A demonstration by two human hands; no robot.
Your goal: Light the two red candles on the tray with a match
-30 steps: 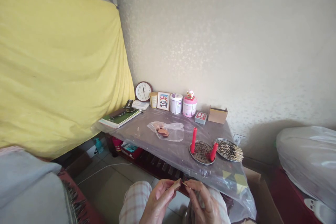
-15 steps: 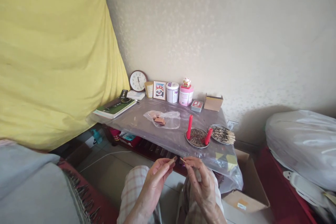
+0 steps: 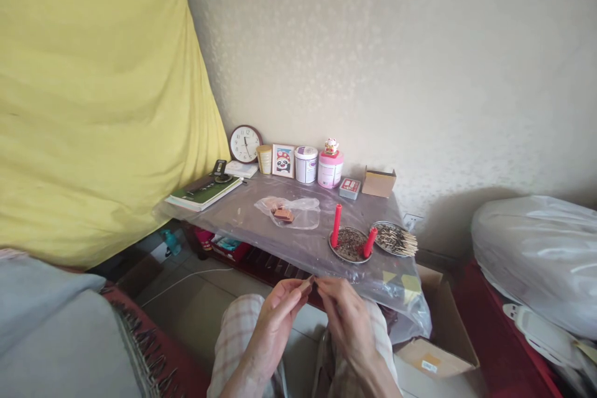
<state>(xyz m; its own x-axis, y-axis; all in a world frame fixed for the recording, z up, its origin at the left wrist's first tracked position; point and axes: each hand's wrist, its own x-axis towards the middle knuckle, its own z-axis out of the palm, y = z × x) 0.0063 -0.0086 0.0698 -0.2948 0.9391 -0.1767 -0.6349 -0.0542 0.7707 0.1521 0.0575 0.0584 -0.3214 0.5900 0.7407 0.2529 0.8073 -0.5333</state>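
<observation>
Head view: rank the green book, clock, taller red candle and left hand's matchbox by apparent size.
1. Green book
2. Clock
3. Taller red candle
Unsure: matchbox in the left hand, being nearer and partly hidden.

From view centre | 10 o'clock: yellow cloth (image 3: 93, 87), round clock (image 3: 245, 143) near it | 9 o'clock: green book (image 3: 212, 193) | 8 o'clock: grey cloth (image 3: 56, 323) | 4 o'clock: white plastic bag (image 3: 536, 258)
</observation>
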